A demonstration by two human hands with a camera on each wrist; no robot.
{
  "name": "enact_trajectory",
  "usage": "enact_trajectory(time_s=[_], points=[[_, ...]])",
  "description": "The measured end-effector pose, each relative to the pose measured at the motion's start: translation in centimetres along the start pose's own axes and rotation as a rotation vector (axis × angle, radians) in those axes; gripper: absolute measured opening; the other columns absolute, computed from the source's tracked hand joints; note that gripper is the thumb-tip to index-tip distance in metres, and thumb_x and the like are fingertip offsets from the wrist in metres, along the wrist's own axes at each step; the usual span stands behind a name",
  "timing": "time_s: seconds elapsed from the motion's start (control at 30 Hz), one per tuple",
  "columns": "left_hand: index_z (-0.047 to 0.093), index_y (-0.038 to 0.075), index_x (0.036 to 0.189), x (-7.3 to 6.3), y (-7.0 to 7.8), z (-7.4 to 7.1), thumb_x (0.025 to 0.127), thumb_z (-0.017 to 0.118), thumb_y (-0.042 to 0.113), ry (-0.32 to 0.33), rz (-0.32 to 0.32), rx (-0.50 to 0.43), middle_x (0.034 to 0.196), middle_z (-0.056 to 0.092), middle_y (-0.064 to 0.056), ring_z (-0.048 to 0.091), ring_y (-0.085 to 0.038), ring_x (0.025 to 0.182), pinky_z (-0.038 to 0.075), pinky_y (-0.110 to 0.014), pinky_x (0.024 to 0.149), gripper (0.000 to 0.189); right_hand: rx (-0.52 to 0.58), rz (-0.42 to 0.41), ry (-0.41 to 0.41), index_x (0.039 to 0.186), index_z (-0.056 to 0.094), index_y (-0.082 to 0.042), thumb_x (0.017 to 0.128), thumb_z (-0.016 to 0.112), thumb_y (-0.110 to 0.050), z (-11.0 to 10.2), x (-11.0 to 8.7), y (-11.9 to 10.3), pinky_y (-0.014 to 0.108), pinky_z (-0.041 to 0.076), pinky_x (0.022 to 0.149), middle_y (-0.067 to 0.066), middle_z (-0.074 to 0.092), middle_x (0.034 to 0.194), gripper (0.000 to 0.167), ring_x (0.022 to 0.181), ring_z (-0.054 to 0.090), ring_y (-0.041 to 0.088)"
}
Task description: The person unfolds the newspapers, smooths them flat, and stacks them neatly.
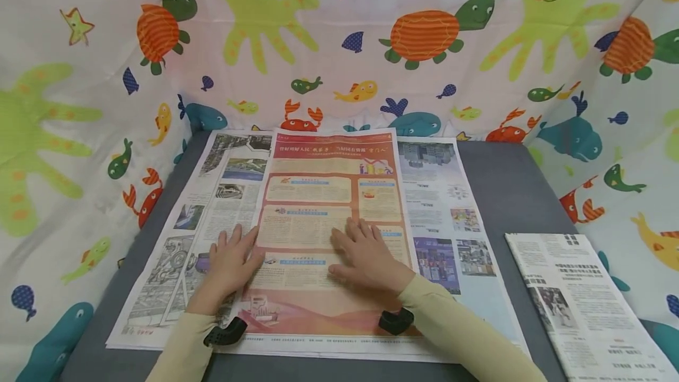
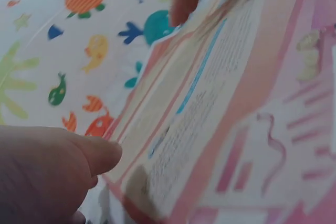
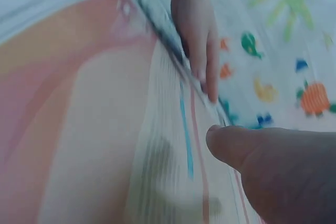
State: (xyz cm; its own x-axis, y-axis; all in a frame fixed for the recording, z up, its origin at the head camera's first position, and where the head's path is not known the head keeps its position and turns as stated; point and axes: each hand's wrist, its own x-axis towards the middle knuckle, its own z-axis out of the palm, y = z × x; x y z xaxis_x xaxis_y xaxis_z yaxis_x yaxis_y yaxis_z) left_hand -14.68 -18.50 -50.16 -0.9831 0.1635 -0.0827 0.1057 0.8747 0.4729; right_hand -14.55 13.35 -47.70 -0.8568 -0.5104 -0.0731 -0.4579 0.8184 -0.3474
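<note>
A newspaper page (image 1: 310, 234) with a red and orange print lies folded over wider black-and-white and colour sheets (image 1: 175, 264). My left hand (image 1: 229, 265) rests at the page's left edge, its fingers spread and pointing away from me. On the page's right half, my right hand (image 1: 369, 257) lies palm down with fingers spread. In the left wrist view the left thumb (image 2: 100, 153) is over the page's edge. The right thumb (image 3: 231, 140) shows above the printed columns in the right wrist view. Neither hand grips anything visible.
A folded newspaper stack (image 1: 589, 305) lies at the right on the grey table (image 1: 509, 187). A white cloth (image 1: 339, 34) printed with sea animals hangs behind and at both sides. Each wrist carries a small black device, such as the one (image 1: 226, 332) on the left.
</note>
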Motion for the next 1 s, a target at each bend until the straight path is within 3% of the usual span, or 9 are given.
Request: enact_trajectory(time_s=[0.17, 0.43, 0.67, 1.0], points=[[0.042, 0.006, 0.155, -0.8, -0.7, 0.1, 0.105, 0.049, 0.029, 0.006, -0.034, 0.008, 0.163, 0.021, -0.036, 0.009, -0.067, 0.148, 0.009, -0.083, 0.112, 0.056, 0.026, -0.035, -0.085, 0.161, 0.034, -0.019, 0.095, 0.061, -0.060, 0.5, 3.6, -4.4, 0.065, 0.021, 0.123, 0.022, 0.023, 0.168, 0.082, 0.155, 0.021, 0.048], [0.048, 0.007, 0.152, -0.9, -0.9, 0.4, 0.105, 0.049, 0.024, 0.038, -0.024, 0.038, 0.162, 0.025, -0.035, 0.011, -0.066, 0.148, 0.010, -0.083, 0.111, 0.050, -0.005, -0.083, -0.080, 0.162, 0.030, -0.025, 0.090, 0.062, -0.065, 3.9, 7.9, -9.5, 0.059, 0.023, 0.125, 0.016, 0.022, 0.170, 0.089, 0.157, 0.021, 0.042], [0.046, 0.006, 0.153, -0.8, -0.9, 0.2, 0.105, 0.046, 0.023, 0.010, -0.029, 0.030, 0.163, 0.023, -0.034, 0.009, -0.066, 0.148, 0.009, -0.084, 0.111, 0.050, -0.116, -0.041, -0.124, 0.164, 0.020, -0.031, 0.083, 0.057, -0.081, 6.1, 9.0, -10.9, 0.057, 0.017, 0.127, 0.010, 0.012, 0.173, 0.102, 0.161, 0.010, 0.037], [0.033, 0.004, 0.159, -1.0, -1.3, -0.1, 0.107, 0.042, 0.024, -0.029, -0.047, -0.013, 0.165, 0.016, -0.032, 0.002, -0.063, 0.150, 0.004, -0.082, 0.113, 0.056, -0.119, -0.023, -0.179, 0.163, 0.022, -0.034, 0.088, 0.055, -0.077, 5.6, 9.1, -11.3, 0.055, 0.016, 0.128, 0.007, 0.009, 0.174, 0.092, 0.161, 0.007, 0.033]])
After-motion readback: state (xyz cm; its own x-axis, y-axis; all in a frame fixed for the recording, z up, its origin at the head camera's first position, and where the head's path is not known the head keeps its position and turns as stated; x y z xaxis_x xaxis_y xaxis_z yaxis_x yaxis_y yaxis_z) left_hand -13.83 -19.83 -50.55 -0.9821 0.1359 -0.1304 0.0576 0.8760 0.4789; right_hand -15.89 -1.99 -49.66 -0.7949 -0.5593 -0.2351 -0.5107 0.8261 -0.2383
